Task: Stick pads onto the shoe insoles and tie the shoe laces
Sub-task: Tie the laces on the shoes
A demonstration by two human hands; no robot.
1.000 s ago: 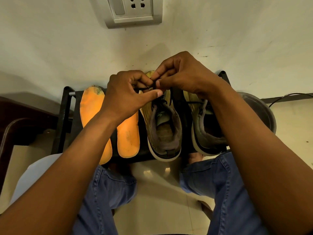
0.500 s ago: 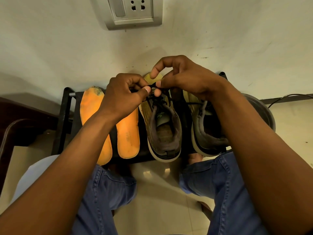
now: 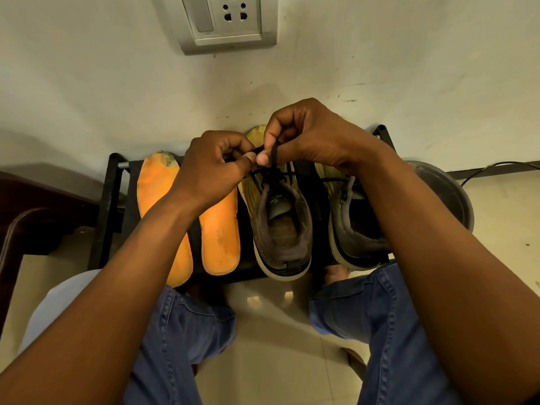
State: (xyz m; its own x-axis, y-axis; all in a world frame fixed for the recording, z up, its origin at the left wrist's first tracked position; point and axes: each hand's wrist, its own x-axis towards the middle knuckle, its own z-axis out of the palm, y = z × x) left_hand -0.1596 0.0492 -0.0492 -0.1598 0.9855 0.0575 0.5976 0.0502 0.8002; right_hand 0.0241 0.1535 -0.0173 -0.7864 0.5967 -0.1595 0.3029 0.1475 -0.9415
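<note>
Laces (image 3: 273, 171) of the left shoe (image 3: 280, 226) on the black rack (image 3: 112, 200) are pinched by both hands: left hand (image 3: 210, 173) and right hand (image 3: 309, 141) meet above its tongue. Two orange insoles (image 3: 219, 235) lie just beside it.

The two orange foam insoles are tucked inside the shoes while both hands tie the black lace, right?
Not quite. In the head view the two orange foam insoles lie outside the shoes, side by side on the black rack, left of the yellow and grey shoe. The rest holds: the left hand and right hand both pinch the black lace.
</note>
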